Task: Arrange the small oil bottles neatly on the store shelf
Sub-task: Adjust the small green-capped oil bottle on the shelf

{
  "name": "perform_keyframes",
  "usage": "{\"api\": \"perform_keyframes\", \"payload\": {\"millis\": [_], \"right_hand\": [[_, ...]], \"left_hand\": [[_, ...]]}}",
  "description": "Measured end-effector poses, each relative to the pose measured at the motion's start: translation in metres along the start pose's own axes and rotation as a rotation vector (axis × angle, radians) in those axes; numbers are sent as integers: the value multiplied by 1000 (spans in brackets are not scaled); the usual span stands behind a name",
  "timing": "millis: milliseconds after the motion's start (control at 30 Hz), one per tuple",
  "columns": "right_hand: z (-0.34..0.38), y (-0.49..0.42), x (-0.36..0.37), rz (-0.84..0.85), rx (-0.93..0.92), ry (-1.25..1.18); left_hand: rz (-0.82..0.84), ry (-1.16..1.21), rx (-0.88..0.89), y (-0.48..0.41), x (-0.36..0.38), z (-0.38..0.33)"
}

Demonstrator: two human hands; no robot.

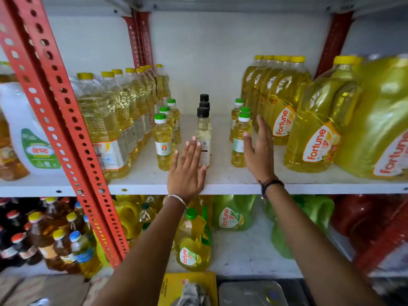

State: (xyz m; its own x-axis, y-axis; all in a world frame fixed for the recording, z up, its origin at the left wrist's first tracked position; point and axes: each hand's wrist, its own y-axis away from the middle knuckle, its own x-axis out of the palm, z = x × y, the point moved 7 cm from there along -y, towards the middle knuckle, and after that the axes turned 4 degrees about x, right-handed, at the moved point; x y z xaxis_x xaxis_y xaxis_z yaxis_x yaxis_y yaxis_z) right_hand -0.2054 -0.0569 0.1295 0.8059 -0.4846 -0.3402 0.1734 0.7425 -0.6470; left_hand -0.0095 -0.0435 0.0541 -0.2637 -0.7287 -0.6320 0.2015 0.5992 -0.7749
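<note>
On the white shelf [225, 180] stand three rows of small oil bottles running front to back. The left row of green-capped bottles [163, 140] holds three. The middle row has black-capped pale bottles [203, 127]. The right row of green-capped bottles [241, 138] also holds three. My left hand [187, 171] is flat with fingers spread, its fingertips against the front black-capped bottle. My right hand [259, 151] stands edge-up, fingers apart, just right of the front right-row bottle, thumb touching it. Neither hand grips anything.
Tall yellow-capped oil bottles [114, 120] line the shelf's left side and large Fortune jugs [309, 129] crowd the right. A red perforated upright [66, 129] crosses at left. The lower shelf holds more oil bottles [193, 239] and green jugs [234, 213].
</note>
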Motion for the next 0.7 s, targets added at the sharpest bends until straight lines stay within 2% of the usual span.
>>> {"api": "perform_keyframes", "payload": {"millis": [233,367,600,700], "right_hand": [[-13,-35,11,78,243,-272],[-17,-40,17,114,238,-252],[-25,-51,6,8,284,-180],[-29,-54,4,15,303,-131]], "left_hand": [[40,-34,-31,-1,-2,0],[43,-31,-41,-1,-1,0],[32,-22,-51,0,-2,0],[34,-16,-57,0,-1,0]]}}
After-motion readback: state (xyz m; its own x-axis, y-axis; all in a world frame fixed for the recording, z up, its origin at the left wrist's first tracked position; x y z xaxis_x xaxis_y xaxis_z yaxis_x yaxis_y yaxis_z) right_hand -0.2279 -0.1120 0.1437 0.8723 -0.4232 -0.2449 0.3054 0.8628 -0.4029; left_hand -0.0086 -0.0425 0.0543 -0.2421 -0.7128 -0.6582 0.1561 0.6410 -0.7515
